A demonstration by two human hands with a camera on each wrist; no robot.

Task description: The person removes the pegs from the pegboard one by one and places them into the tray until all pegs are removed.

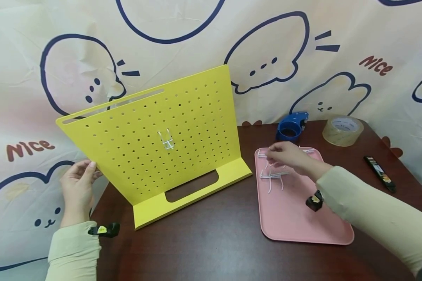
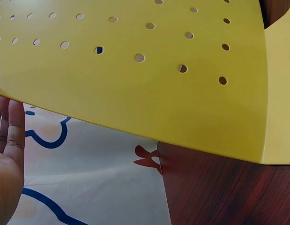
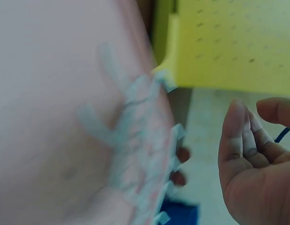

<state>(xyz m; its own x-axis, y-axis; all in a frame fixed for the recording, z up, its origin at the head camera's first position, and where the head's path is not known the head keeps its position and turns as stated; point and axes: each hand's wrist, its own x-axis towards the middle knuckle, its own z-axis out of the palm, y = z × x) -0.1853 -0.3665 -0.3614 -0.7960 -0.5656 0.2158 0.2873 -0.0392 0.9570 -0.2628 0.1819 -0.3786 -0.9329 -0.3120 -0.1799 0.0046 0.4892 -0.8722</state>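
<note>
A yellow pegboard (image 1: 197, 117) stands on an L-shaped foot, with a white wire hook (image 1: 168, 144) on its perforated face. At its left edge, my left hand (image 1: 78, 185) grips the board, some fingers passing behind it. My right hand (image 1: 285, 154) hovers over the far left part of a pink tray (image 1: 302, 218), above several white wire hooks (image 1: 272, 176). In the right wrist view its fingers (image 3: 233, 136) are extended, apart from the thumb, with nothing visible between them. The hooks (image 3: 145, 126) there look blurred.
Behind the tray stand a blue tape dispenser (image 1: 289, 127) and a roll of clear tape (image 1: 342, 130). A black packet with coloured print (image 1: 379, 173) lies at the right of the dark wooden table (image 1: 211, 242). A cartoon-printed cloth (image 1: 197, 50) hangs behind.
</note>
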